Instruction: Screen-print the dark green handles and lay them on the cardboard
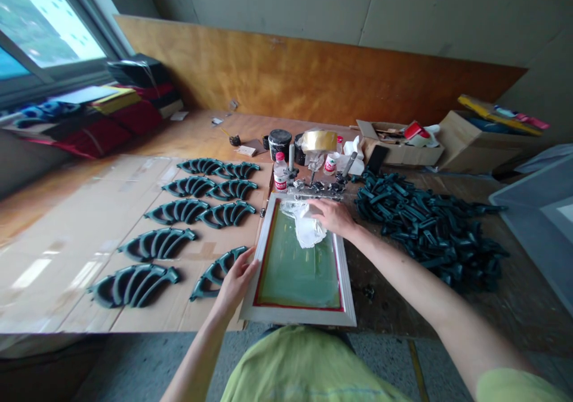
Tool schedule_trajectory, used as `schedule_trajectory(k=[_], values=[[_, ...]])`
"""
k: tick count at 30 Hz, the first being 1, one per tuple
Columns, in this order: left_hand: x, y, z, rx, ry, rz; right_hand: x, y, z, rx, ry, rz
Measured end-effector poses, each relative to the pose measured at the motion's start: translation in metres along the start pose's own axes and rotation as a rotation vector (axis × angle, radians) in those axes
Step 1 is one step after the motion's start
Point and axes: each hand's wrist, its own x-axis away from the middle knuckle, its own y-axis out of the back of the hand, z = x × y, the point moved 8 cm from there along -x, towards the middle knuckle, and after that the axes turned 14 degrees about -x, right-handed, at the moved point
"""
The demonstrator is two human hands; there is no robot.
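A silkscreen frame [304,317] with a green mesh lies in front of me, its far end at a metal clamp bar [313,192]. My right hand [335,216] presses a crumpled white wipe [310,230] onto the upper part of the mesh; the fingertips are partly hidden. Clear crinkled film or a wet edge shows to the left of the wipe. My left hand [239,278] grips the left side rail of the frame. Just behind that hand lies a dark green curved, ribbed plastic part [215,275], partly covered by it.
Rows of similar curved parts [134,285] lie on cardboard [58,271] at left. A big pile of dark green pieces [430,229] is at right, beside a translucent bin [532,223]. Behind the frame stand a red-capped bottle [280,174], black tubs [280,143] and cardboard boxes [403,150].
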Motion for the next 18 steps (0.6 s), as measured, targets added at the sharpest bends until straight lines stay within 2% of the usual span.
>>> schedule_trajectory(k=[3, 5, 8, 10, 12, 14, 16, 18], values=[[0.009, 0.009, -0.025, 0.054, 0.007, 0.038, -0.035, 0.019, -0.020, 0.044, -0.128, -0.047], [0.012, 0.018, -0.049, 0.046, -0.046, 0.037, -0.043, 0.039, -0.034, 0.074, -0.153, -0.135], [0.010, 0.029, -0.092, 0.044, -0.180, -0.022, -0.027, 0.075, -0.065, 0.066, -0.200, -0.354], [0.005, 0.033, -0.125, 0.154, -0.306, -0.072, -0.004, 0.083, -0.095, 0.035, -0.320, -0.431], [-0.002, 0.033, -0.158, 0.278, -0.425, -0.094, 0.023, 0.068, -0.116, -0.020, -0.425, -0.394], [-0.010, 0.030, -0.188, 0.340, -0.487, -0.077, 0.046, 0.036, -0.121, -0.081, -0.454, -0.303], [-0.016, 0.026, -0.210, 0.385, -0.495, -0.052, 0.062, -0.001, -0.107, -0.121, -0.385, -0.193], [-0.019, 0.023, -0.219, 0.435, -0.500, -0.066, 0.069, -0.030, -0.084, -0.114, -0.271, -0.084]])
